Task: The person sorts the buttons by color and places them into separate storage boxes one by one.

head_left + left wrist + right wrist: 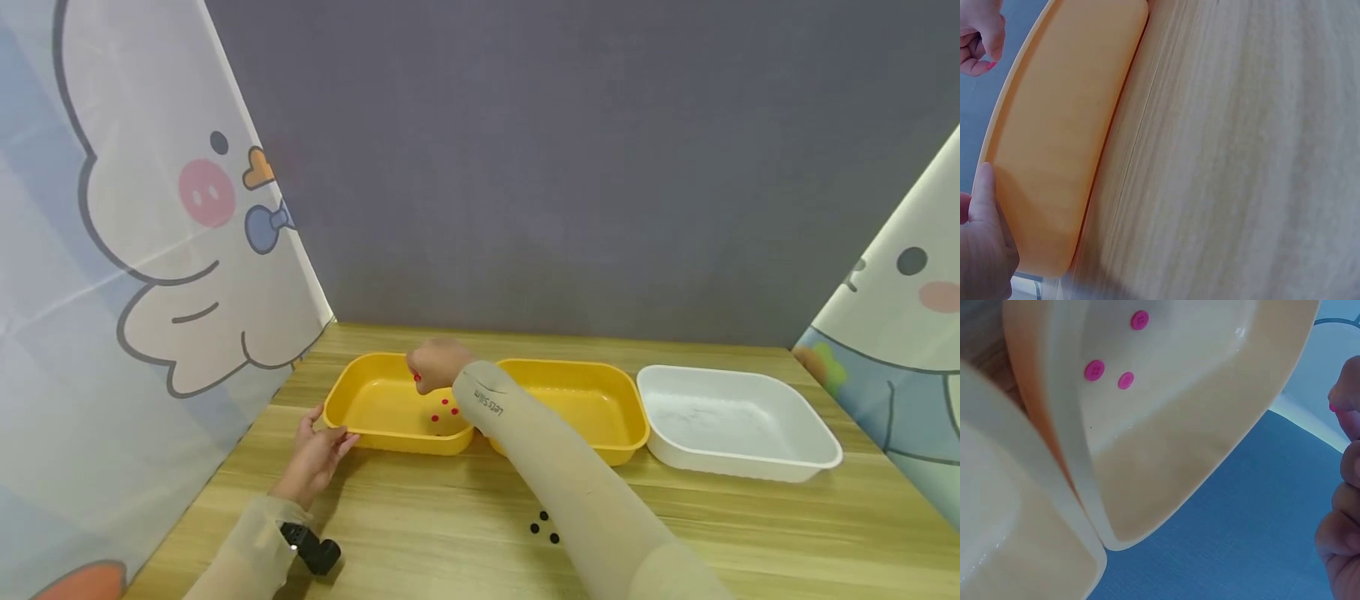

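Over the left yellow tray (pixel 397 444), my right hand (pixel 438 364) pinches a small red button (pixel 417 377) between thumb and curled index finger. In the right wrist view the pinched button (pixel 1333 407) is mostly covered by the fingertips. Three loose pinkish-red buttons (pixel 1094 370) lie on that tray's floor, near its right end. At the tray's near left corner my left hand (pixel 318 454) grips the rim, with one finger (pixel 985 194) lying along the wall in the left wrist view.
A second yellow tray (pixel 630 450) stands right beside the first, partly behind my right sleeve. Farther right is a white tray (pixel 742 467). Three black discs (pixel 535 527) lie on the wooden table (pixel 435 533) in front. A grey panel (pixel 525 167) rises behind the trays.
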`<state>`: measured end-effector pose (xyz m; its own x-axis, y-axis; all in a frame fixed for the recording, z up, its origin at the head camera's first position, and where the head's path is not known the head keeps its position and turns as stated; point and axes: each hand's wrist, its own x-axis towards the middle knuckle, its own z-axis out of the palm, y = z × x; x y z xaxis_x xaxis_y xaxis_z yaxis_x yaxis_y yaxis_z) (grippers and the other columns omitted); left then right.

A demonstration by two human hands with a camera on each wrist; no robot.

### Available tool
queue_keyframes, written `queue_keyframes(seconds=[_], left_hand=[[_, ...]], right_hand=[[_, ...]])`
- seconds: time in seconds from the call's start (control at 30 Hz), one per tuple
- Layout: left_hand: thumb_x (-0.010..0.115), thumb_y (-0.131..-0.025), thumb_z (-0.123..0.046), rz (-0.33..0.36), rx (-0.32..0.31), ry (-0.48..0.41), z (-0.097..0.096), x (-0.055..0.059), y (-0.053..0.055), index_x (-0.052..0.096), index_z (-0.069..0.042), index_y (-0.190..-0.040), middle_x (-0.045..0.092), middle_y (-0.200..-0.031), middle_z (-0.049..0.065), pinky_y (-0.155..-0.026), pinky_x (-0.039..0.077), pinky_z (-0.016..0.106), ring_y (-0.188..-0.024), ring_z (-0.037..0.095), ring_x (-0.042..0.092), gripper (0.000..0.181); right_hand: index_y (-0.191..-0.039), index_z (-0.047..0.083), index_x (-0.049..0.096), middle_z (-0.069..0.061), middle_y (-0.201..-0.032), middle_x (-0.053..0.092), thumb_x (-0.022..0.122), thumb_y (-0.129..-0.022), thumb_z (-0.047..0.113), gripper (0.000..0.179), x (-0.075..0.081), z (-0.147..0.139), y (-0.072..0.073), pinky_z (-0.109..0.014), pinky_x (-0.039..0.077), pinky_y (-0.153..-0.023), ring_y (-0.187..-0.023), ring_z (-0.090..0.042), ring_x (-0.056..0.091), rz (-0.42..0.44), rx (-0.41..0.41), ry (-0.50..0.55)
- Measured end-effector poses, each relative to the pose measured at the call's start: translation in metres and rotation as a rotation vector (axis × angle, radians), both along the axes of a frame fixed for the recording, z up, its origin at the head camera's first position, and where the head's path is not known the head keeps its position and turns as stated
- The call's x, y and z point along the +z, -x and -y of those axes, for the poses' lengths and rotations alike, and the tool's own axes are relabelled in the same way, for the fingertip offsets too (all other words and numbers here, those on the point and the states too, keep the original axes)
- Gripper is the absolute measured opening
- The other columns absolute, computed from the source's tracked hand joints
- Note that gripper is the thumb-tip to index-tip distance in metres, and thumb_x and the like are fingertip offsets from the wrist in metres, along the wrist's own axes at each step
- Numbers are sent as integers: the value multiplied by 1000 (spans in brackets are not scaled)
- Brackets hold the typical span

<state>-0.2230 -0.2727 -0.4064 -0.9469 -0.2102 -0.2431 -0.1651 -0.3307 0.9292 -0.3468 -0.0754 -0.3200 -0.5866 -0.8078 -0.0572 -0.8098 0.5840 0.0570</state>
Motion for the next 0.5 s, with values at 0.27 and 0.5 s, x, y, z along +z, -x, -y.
queue_keyframes(seconds=[0.27, 0.5], left_hand=[[35, -96, 10, 5, -7, 1, -3, 2, 0, -13, -11, -150, 40, -104, 14, -75, 54, 14, -67, 5, 56, 75], [35, -95, 11, 4, 2, -5, -1, 2, 0, -13, -11, -150, 41, -100, 13, -74, 54, 13, -66, 5, 55, 76]], right_hand=[[-115, 9, 67, 0, -108, 67, 66, -90, 24, 29, 3, -9, -2, -23, 53, -77, -93, -12, 62, -39, -59, 12], [-113, 7, 67, -1, -107, 67, 68, -89, 24, 29, 7, -18, 0, -24, 53, -78, -93, -14, 61, 18, -34, 22]])
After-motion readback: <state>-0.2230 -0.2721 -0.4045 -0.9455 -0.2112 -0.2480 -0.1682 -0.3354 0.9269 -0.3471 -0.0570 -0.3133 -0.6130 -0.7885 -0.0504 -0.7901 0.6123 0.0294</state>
